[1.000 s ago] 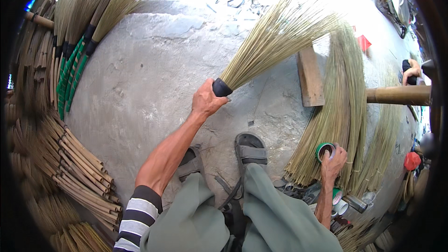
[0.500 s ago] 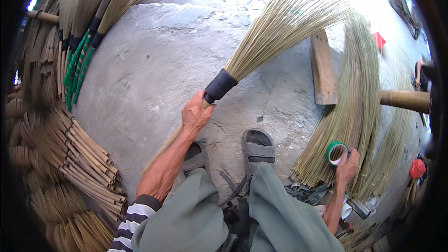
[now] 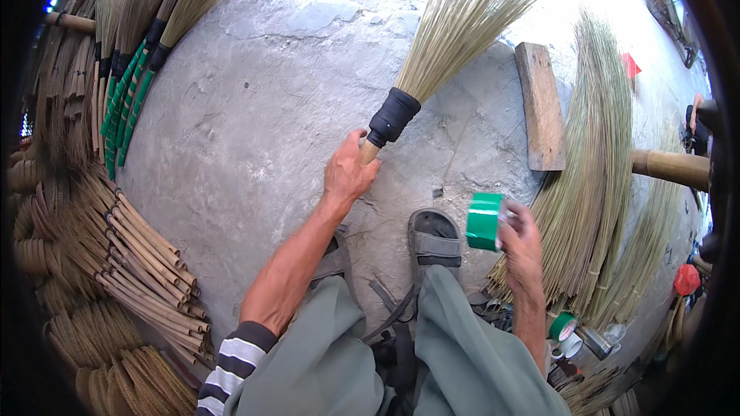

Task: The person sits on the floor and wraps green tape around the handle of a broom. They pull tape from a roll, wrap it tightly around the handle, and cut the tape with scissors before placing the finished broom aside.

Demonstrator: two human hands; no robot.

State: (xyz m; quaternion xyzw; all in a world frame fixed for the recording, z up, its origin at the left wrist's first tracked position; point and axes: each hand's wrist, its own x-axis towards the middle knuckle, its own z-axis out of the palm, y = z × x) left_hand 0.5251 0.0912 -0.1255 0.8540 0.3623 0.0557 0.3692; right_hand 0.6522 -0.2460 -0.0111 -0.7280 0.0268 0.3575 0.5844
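A broom of pale, dry grass stalks (image 3: 462,35) slants up and away over the floor in front of me, its bristles fanned at the far end. Black wrapping (image 3: 394,115) binds the bristles to a light handle. My left hand (image 3: 348,172) is closed round that handle just below the wrapping; the handle's lower part is hidden behind my forearm. To the right, my right hand (image 3: 522,245) grips a roll of green tape (image 3: 484,221) by its side, held in the air apart from the broom.
Loose grass bundles (image 3: 593,162) and a wooden block (image 3: 541,108) lie at right, near a bamboo pole (image 3: 669,168). Another green tape roll (image 3: 563,327) sits beside a metal cylinder (image 3: 597,343). Bamboo-handled bundles (image 3: 150,262) and brooms with green-striped handles (image 3: 127,112) fill the left side.
My right hand has carried the green tape roll left and away from the grass bundles. The broom has tilted more upright, with my left hand shifting slightly right along with it.
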